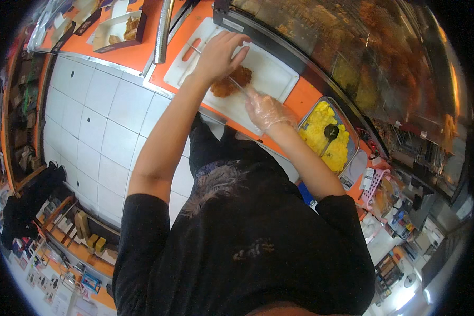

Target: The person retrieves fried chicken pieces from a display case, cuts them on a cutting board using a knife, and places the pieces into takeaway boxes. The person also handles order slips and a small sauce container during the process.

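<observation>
On a white plastic cutting board (278,65) lies a browned fried cutlet (223,87), partly covered by my arm and hand. My right hand (264,108) wears a clear plastic glove and grips a knife (239,84) near the board's front side. The blade runs across the cutlet and beneath my left hand (220,54), its tip showing past the wrist toward the board's handle slot. Bare, with the thumb apart from the fingers, my left hand lies over the blade; the exact contact is hidden.
A metal tray (355,138) of yellow food holds a dark ladle (331,132) to the right. Open paper boxes (120,33) with fried pieces stand at upper left, near a metal post (162,35). A glass display case (339,47) borders the orange counter (304,94).
</observation>
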A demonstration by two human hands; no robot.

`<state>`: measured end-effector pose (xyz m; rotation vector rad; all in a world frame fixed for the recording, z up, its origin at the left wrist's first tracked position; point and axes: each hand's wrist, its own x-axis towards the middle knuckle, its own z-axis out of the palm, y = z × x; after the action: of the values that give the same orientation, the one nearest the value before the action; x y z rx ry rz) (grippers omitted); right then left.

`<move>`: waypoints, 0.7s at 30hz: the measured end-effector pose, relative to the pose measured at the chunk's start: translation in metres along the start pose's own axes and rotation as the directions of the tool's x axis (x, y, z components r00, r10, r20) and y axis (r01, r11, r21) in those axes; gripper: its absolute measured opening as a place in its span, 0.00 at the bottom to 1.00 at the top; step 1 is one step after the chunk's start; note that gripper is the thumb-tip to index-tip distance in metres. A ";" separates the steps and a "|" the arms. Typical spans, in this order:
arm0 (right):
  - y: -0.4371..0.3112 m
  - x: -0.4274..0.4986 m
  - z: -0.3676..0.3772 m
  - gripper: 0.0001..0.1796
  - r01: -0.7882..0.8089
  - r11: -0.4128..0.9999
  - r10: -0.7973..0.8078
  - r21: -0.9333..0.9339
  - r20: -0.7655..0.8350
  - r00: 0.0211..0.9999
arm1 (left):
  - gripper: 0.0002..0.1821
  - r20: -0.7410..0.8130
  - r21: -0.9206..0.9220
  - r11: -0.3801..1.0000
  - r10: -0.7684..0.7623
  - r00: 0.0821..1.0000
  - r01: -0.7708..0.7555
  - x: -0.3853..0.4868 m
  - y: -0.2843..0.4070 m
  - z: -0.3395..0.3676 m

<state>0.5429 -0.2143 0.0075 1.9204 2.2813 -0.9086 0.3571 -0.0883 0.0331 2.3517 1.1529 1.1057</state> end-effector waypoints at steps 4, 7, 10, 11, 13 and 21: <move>-0.015 0.000 -0.012 0.16 -0.072 0.996 0.076 -0.047 0.101 0.992 | 0.13 0.108 0.033 0.995 -0.094 0.990 0.091 -0.004 -0.021 0.022; -0.013 0.011 0.000 0.17 -0.094 0.994 0.099 -0.049 0.105 0.990 | 0.13 0.177 0.079 0.991 -0.125 0.976 0.113 -0.001 -0.027 0.026; -0.012 0.013 0.005 0.16 -0.070 0.997 0.069 0.016 0.071 0.995 | 0.13 0.211 0.089 0.992 -0.104 0.972 0.087 0.004 -0.029 0.028; -0.010 0.010 0.015 0.15 -0.074 0.997 0.073 0.012 0.052 0.996 | 0.13 0.214 0.085 0.994 -0.090 0.973 0.074 0.004 -0.029 0.030; -0.013 0.012 0.027 0.15 -0.065 0.998 0.065 0.010 -0.012 0.998 | 0.12 0.229 0.076 0.993 -0.105 0.968 0.090 0.002 -0.034 0.030; -0.019 0.017 0.024 0.14 -0.031 0.999 0.033 0.042 -0.052 0.998 | 0.11 0.265 0.141 0.989 -0.084 0.961 0.048 0.001 -0.035 0.025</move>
<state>0.5137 -0.2113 -0.0112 2.0144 2.2708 -0.9198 0.3568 -0.0633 -0.0020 2.4488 1.2260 0.6761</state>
